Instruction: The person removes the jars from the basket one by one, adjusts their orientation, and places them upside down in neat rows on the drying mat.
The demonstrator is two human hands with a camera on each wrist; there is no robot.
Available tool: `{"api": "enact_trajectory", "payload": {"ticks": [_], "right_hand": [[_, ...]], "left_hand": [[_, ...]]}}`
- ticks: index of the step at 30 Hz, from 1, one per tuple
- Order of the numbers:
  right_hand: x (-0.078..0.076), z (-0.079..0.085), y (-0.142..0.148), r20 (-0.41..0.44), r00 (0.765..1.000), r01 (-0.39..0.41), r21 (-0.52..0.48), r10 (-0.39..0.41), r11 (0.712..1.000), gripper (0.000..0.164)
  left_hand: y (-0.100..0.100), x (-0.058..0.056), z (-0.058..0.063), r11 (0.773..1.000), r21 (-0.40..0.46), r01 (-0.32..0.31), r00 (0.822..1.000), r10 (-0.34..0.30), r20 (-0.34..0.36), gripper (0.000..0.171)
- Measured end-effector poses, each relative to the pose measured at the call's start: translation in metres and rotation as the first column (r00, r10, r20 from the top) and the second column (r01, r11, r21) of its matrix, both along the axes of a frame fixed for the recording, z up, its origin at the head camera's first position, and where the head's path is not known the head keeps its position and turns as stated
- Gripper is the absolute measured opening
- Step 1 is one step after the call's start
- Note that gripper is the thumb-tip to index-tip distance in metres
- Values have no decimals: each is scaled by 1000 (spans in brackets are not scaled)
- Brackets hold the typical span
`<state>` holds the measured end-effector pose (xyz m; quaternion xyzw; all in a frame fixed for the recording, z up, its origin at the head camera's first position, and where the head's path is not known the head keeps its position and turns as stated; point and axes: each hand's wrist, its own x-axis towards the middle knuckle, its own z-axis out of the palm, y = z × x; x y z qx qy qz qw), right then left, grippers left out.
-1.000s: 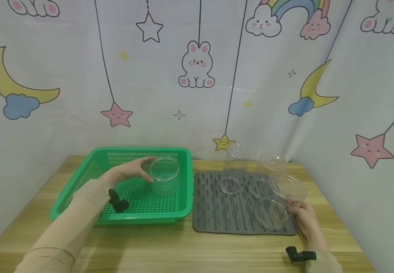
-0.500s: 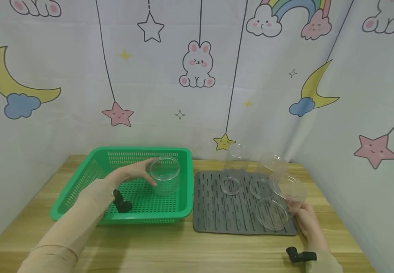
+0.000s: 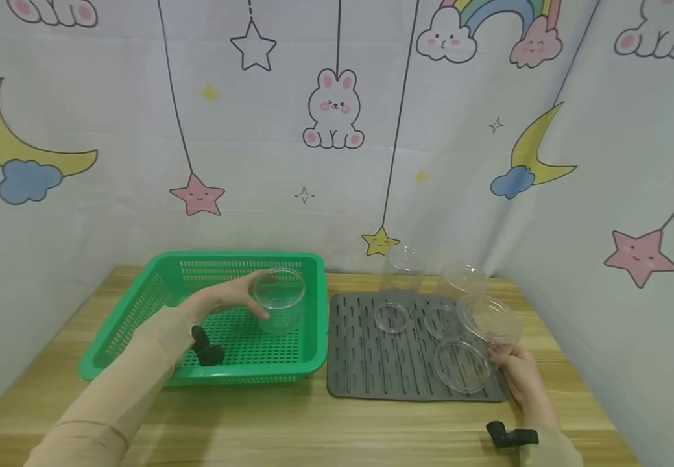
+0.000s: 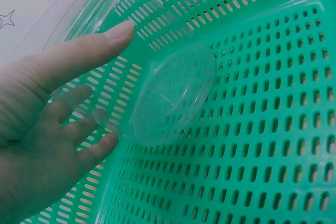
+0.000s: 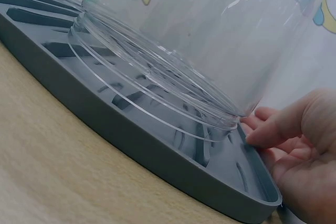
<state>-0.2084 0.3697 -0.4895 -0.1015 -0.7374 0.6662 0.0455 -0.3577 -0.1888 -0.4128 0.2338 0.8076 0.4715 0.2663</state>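
Observation:
In the green basket [image 3: 320, 311] a clear plastic cup [image 3: 281, 314] stands upright. My left hand [image 3: 228, 295] grips its near-left side, thumb in front and fingers round behind. Through the clear wall in the left wrist view, the fingers of the left hand [image 4: 52, 108] show behind the cup's round base [image 4: 173, 98]. On the right, a wide clear plastic cup [image 3: 491, 321] sits rim-down at the front corner of the grey drying mat [image 3: 366, 363]. My right hand [image 3: 520, 373] holds its lower right rim; the right wrist view shows the thumb of the right hand [image 5: 310, 145] against that rim.
Two more clear cups, a narrow one [image 3: 405, 275] and a mid-sized one [image 3: 464, 280], stand upside down on the mat behind the wide one. Basket and mat lie side by side on a wooden table [image 3: 325, 428]. A printed white curtain [image 3: 266, 143] hangs close behind.
Over the first half second my left thumb slides slightly lower on the cup. The view shifts a little; the cups and my right hand stay put.

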Motion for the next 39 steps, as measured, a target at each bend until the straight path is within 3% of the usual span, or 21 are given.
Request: {"api": "enact_trajectory", "payload": {"ticks": [9,20,29,39], "right_hand": [[-2,-3,0,-49,999,-10,-46,8,999,44],[0,2,-1,0,1000,-23,-9,23,1000,35],[-1,3,1,3,1000,2,5,-2,1000,42],[3,13,-1,26,1000,-3,19,3,1000,34]], "left_hand": [[-1,1,2,1000,18,-4,1000,4,-7,108],[-3,4,16,999,38,-25,999,27,-34,110],[-4,13,30,987,86,-136,988,142,-66,108],[-3,25,51,948,172,-269,955,286,-84,106]]}}
